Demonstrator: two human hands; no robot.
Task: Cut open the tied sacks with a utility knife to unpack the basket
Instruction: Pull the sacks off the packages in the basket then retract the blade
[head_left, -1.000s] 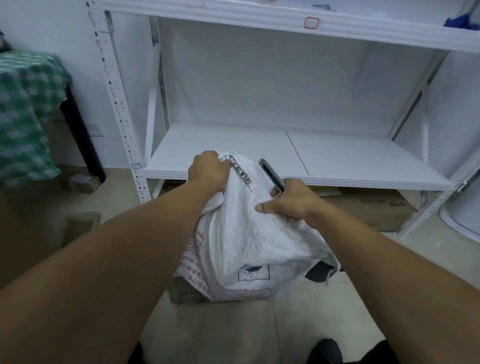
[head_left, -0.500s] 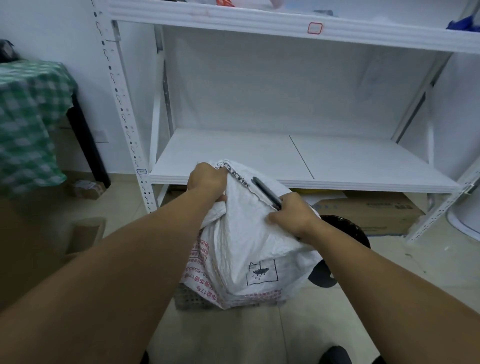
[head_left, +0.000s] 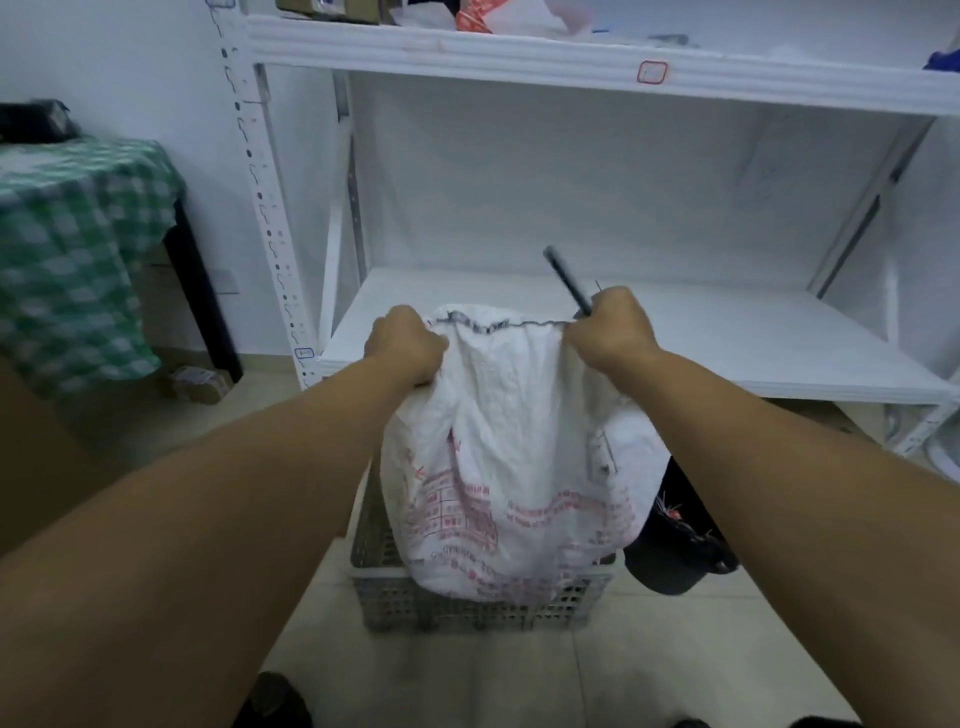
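Sack (head_left: 509, 467) sits in the basket (head_left: 467, 605). Your left hand (head_left: 408, 345) fists its stitched mouth taut; right hand (head_left: 610, 332) grips mouth plus utility knife (head_left: 567, 283) (blade hidden), exposing the seam.

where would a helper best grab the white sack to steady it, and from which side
Grab the sack's bunched neck just under the stitched top edge, from the left, beside the left hand. The right hand holds the knife there.

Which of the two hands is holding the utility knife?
The right hand: the dark utility knife sticks up from its fist. The left hand grips only the sack.
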